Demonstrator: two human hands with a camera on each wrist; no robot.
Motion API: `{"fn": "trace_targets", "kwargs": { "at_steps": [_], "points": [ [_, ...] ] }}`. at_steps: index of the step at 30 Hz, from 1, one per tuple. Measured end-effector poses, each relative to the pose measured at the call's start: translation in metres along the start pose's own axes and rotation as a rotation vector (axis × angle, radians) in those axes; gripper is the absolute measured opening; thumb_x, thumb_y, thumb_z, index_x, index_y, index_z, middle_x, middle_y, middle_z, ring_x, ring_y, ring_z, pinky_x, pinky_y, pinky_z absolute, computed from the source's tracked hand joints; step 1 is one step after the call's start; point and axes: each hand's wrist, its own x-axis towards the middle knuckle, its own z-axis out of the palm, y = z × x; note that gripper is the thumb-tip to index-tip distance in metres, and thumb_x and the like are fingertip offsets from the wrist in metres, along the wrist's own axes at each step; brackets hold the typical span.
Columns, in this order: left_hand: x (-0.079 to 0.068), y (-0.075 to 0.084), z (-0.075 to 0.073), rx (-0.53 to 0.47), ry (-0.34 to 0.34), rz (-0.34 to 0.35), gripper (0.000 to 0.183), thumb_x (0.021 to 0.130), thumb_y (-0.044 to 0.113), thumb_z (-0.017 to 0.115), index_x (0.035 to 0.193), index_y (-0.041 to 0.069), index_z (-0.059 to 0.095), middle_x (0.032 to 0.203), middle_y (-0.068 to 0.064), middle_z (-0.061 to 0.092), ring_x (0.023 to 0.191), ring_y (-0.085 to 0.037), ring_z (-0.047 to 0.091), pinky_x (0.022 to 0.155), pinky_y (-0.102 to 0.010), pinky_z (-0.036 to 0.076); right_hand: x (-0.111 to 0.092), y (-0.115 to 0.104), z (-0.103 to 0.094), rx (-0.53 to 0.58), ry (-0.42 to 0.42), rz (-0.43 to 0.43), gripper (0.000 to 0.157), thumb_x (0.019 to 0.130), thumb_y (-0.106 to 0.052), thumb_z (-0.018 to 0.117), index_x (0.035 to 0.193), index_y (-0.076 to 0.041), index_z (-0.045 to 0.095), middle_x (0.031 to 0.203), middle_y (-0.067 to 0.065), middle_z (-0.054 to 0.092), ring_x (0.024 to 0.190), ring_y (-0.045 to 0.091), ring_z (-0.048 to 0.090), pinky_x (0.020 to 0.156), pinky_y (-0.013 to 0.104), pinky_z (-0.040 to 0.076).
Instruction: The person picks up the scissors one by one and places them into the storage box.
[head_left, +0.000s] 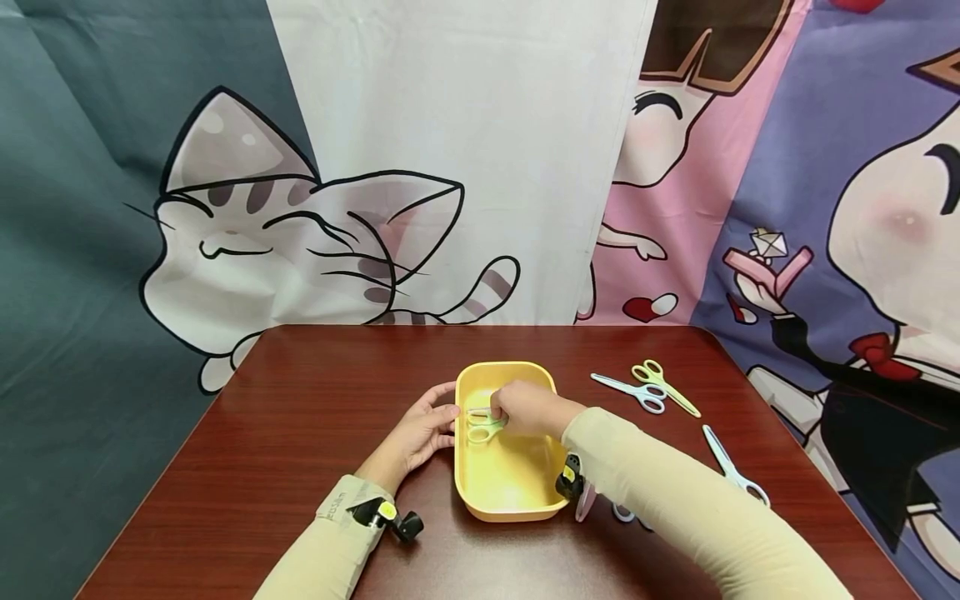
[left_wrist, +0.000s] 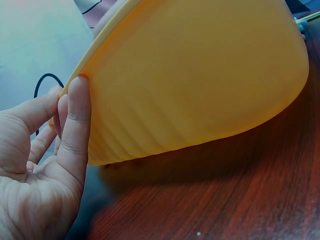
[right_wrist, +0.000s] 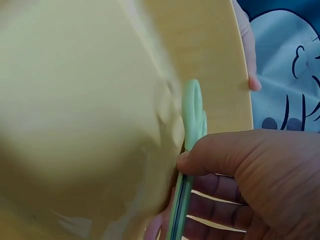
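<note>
A yellow plastic bin (head_left: 517,492) sits upright on the table. My right hand (head_left: 528,408) reaches inside it and pinches a pair of light green scissors (right_wrist: 192,110) between thumb and fingers, the handle loops sticking out past the thumb. Seen from above, these loops lie near the bin's left wall. Other scissors may lie beneath them, but I cannot tell. With fairly straight fingers, my left hand (head_left: 423,429) touches the bin's left wall at the rim, which also shows in the left wrist view, where the hand (left_wrist: 55,160) rests against the outer wall.
To the right lie light blue scissors (head_left: 633,392) touching yellow-green scissors (head_left: 678,400), and another light blue pair (head_left: 731,467) nearer the edge. Partly hidden under my right forearm are a pink handle (head_left: 586,502) and a bluish handle (head_left: 623,513). A cartoon-printed cloth (head_left: 480,167) hangs behind the table.
</note>
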Motion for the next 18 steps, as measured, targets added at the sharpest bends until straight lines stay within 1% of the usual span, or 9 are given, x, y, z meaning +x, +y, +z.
{"fn": "trace_targets", "kwargs": {
  "at_steps": [4,9,18],
  "points": [
    [-0.001,0.000,0.000,0.000,0.004,-0.003,0.049,0.093,0.001,0.049,0.137,0.015,0.033,0.093,-0.010,0.059,0.063,-0.013,0.059,0.052,-0.027,0.053,0.003,0.001,0.005,-0.014,-0.054,0.026,0.016,0.065,-0.004,0.067,0.077,-0.013,0.063,0.065,-0.011,0.050,0.061,0.008,0.046,0.057,0.020,0.040],
    [-0.001,0.000,0.000,-0.003,0.008,-0.003,0.048,0.093,0.001,0.050,0.136,0.015,0.034,0.093,-0.010,0.058,0.063,-0.014,0.059,0.052,-0.028,0.053,0.006,0.002,0.009,-0.027,-0.112,0.067,0.016,0.066,-0.006,0.069,0.078,-0.015,0.063,0.066,-0.011,0.051,0.062,0.009,0.047,0.057,0.021,0.040],
    [-0.002,0.002,-0.001,-0.001,-0.009,-0.009,0.050,0.093,0.002,0.050,0.137,0.015,0.032,0.098,-0.012,0.057,0.066,-0.015,0.061,0.054,-0.028,0.053,0.008,0.000,0.013,-0.064,-0.127,0.072,0.015,0.067,-0.007,0.069,0.075,-0.014,0.059,0.064,-0.008,0.048,0.061,0.010,0.044,0.057,0.023,0.038]
  ]
}}
